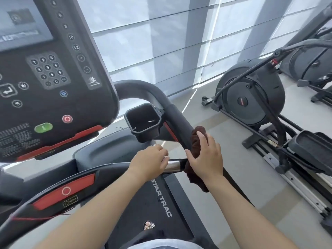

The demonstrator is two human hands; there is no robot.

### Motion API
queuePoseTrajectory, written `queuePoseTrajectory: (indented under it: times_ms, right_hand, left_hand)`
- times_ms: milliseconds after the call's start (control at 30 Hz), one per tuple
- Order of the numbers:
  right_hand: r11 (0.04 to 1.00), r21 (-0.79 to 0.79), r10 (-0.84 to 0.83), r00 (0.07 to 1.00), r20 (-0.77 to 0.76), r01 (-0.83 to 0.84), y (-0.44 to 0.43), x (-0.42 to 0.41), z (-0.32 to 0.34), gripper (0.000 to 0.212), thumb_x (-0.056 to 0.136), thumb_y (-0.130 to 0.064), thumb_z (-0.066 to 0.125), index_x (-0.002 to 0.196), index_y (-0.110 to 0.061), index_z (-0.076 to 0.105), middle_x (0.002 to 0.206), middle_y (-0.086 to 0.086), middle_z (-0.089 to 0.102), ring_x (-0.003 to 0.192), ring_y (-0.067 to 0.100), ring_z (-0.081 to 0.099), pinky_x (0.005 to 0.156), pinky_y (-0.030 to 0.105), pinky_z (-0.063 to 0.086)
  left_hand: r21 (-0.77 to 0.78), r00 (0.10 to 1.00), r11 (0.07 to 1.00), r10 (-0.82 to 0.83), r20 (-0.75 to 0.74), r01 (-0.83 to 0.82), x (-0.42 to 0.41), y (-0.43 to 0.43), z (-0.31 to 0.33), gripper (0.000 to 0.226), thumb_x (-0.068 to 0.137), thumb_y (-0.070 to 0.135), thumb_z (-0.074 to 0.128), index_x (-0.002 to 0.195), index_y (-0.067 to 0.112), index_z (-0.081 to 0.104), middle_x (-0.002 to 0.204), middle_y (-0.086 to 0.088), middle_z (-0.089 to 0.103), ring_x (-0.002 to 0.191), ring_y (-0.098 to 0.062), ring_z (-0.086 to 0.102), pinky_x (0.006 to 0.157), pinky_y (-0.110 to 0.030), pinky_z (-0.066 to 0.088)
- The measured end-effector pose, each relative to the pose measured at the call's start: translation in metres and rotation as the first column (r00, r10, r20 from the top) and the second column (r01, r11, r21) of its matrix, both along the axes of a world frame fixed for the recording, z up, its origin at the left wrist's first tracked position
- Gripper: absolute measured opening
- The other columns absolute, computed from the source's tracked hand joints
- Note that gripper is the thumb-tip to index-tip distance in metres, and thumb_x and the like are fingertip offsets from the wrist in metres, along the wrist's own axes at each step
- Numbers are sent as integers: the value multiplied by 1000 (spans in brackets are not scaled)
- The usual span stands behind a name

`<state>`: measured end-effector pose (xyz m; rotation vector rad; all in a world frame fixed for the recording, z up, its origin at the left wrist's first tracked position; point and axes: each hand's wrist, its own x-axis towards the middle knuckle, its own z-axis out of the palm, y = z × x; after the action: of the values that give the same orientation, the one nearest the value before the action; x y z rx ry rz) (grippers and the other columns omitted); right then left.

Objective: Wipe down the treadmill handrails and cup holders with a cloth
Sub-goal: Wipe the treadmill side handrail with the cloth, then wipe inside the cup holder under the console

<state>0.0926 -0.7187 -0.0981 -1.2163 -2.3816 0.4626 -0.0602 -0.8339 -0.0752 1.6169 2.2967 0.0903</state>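
While left hand (150, 160) braces gripping the chrome tube (173, 165), right hand (204, 157), clenching dark brown cloth (196, 141) round black padded handrail (177, 117), should stroke toward 11 o'clock.

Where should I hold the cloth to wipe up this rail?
Grip the cloth at its bunched middle, where it drapes over the handrail, coming from above as the right hand does: thumb on the inner side, fingers over the outer. The rail is round and slopes up, so a wrapped grip should slide along. Leave the hanging tail.
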Motion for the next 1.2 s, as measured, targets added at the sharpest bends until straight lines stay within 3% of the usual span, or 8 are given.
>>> queuePoseTrajectory:
  times_ms: [200,400,600,733,867,933,1100,1200]
  right_hand:
    - [992,106,67,998,-22,-64,-14,21,-9,62,73,-29,76,126,-18,46,127,10,52,105,28,50,89,40,47]
    - [1000,1,19,994,-108,-19,-3,-9,0,57,76,-24,75,127,-16,51,128,11,53,111,32,50,94,42,42]
    - [980,31,200,954,-224,-198,1,-60,23,57,78,-26,72,130,-22,48,129,3,53,114,23,48,97,30,35]
    - [911,15,404,889,-216,-411,-2,-107,29,60,80,-30,71,133,-25,44,135,-1,49,122,15,43,103,20,26]
    - [832,-31,552,832,-51,-554,-8,-149,15,56,83,-24,67,135,-17,47,136,7,49,124,25,43,108,34,32]
    - [799,-5,601,799,17,-601,-9,-156,6,51,81,-20,68,130,-15,52,130,11,53,118,31,48,102,43,38]
    - [720,45,694,719,-28,-693,1,-147,-5,50,79,-18,72,126,-15,55,124,10,57,113,31,53,96,46,44]
    - [725,74,688,724,-51,-684,2,-160,-2,47,79,-15,72,123,-10,58,119,14,60,106,36,57,91,50,46]
  left_hand:
    - [32,993,999,0,121,-4,-6,-1,1,28,93,36,37,110,25,56,117,6,54,105,-17,49,75,-34,46]
    - [124,984,990,39,174,-62,-24,-2,10,26,92,36,40,111,28,56,120,10,53,107,-12,50,75,-30,45]
    - [182,973,966,150,174,-181,-62,-26,17,26,91,35,42,110,29,59,120,10,57,110,-13,50,83,-38,50]
    - [190,943,933,270,196,-307,-83,-41,14,26,91,37,44,110,28,58,120,9,57,110,-12,51,86,-37,49]
    - [161,893,887,397,211,-433,-98,-51,9,25,90,36,45,111,29,57,120,9,56,111,-12,50,89,-39,47]
    - [166,864,857,446,234,-488,-99,-53,6,25,90,35,45,111,30,57,120,10,57,111,-11,50,90,-37,46]
    - [158,831,825,499,246,-542,-100,-52,1,24,90,37,45,111,33,55,120,14,55,108,-8,51,86,-32,46]
    - [163,808,798,539,238,-580,-105,-52,-2,24,90,37,45,111,33,55,120,15,55,109,-6,50,87,-32,47]
